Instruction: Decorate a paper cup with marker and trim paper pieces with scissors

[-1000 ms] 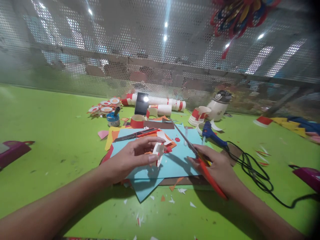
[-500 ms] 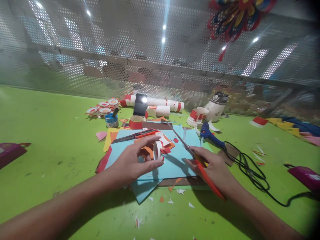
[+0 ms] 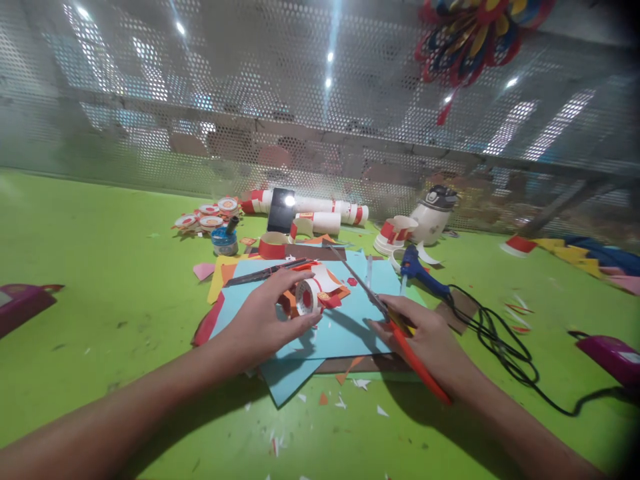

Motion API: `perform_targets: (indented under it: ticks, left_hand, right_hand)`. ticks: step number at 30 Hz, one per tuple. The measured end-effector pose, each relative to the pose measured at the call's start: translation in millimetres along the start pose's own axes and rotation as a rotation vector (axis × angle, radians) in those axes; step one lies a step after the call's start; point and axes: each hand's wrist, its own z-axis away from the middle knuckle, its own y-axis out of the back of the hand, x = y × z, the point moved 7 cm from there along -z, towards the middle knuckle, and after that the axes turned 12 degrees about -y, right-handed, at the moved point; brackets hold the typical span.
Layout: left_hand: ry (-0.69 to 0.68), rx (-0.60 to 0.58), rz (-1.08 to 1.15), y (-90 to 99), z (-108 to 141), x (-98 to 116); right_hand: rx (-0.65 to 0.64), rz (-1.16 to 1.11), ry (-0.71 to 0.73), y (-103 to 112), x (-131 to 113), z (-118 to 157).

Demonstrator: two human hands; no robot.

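Between the thumb and fingers of my left hand (image 3: 265, 313) is a short white paper-cup piece (image 3: 307, 297), a ring with a dark-dotted, red-centred face. My right hand (image 3: 425, 333) grips long scissors with orange-red handles (image 3: 417, 363); their blades (image 3: 357, 277) point up and left over the light blue paper (image 3: 345, 337). Whether the blades are slightly apart I cannot tell. Behind my left hand, a second dark-bladed pair of scissors (image 3: 260, 274) lies on the paper, beside orange and red scraps (image 3: 331, 301).
A blue glue gun (image 3: 423, 272) with a coiled black cord (image 3: 500, 333) lies to the right. Further back stand a phone (image 3: 281, 210), stacked paper cups (image 3: 320, 203), a white jug (image 3: 434, 217) and a blue jar (image 3: 225, 241). Paper scraps (image 3: 341, 401) litter the green table (image 3: 200, 420).
The cup piece in my left hand has turned, so its dotted, red-centred face now shows instead of its edge. My right hand and the scissors have barely moved.
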Motion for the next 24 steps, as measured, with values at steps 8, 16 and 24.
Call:
perform_targets:
  ticks: [8,16,24]
  left_hand:
    - [-0.063,0.007,-0.215,3.4,-2.8,4.3]
    - [-0.115,-0.042,-0.356,1.5,0.5,7.1]
    - [-0.181,-0.009,-0.407,0.8,1.9,7.9]
  right_hand:
    - [-0.008,-0.005,0.018,-1.2,-2.3,2.0]
    - [-0.019,0.022,0.031,-0.3,-6.1,2.3]
    - [-0.035,0.013,0.015,0.6,-8.1,2.0]
